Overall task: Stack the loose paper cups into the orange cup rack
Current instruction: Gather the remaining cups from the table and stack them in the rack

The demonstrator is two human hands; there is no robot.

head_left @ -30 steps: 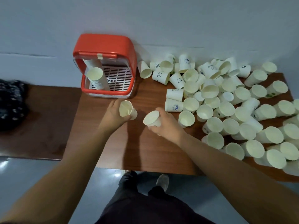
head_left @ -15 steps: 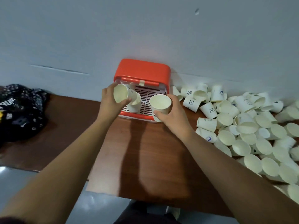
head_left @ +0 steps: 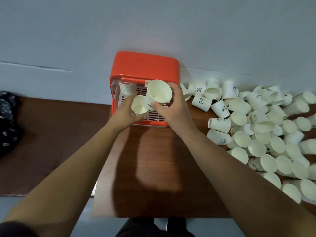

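Observation:
The orange cup rack (head_left: 145, 67) stands against the wall with its white slotted tray facing me. A stack of nested cups (head_left: 126, 88) lies inside it at the left. My left hand (head_left: 125, 112) grips a paper cup (head_left: 139, 105) at the near end of that stack, its mouth toward me. My right hand (head_left: 174, 108) holds a second paper cup (head_left: 159, 92) just above and to the right, in front of the rack's opening. A large heap of loose paper cups (head_left: 261, 130) covers the table at the right.
The brown wooden table (head_left: 153, 168) has a lower dark surface (head_left: 51, 142) to its left, with a dark patterned cloth (head_left: 7, 122) at the far left edge. A grey wall (head_left: 153, 28) rises right behind the rack. My feet and floor show below the table's front edge.
Both hands carried their cups from the table's middle up to the rack. The left cup now sits at the stack's end, and the right cup has moved close beside it.

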